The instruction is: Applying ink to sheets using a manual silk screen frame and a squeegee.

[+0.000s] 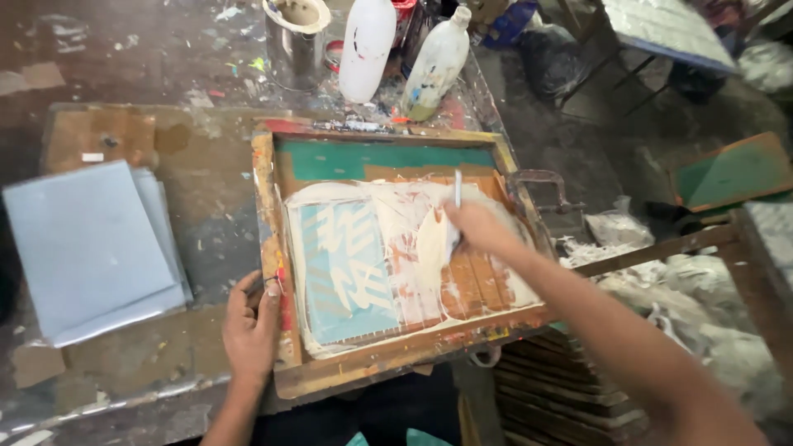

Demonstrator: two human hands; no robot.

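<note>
Right now I'm mid-spread: my right hand grips a small white scraper, working pale ink across the wooden screen frame on the surface. My left hand lies released, pressing the frame's edge. Next I'd want even strokes.

Hands steady frame; spatula spreads white ink.

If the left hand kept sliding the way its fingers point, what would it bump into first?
The left hand points up along the wooden screen frame's left rail, so it would probably just slide along that rail. Past the frame's top corner, the metal can looks next, though depth is unclear.
</note>
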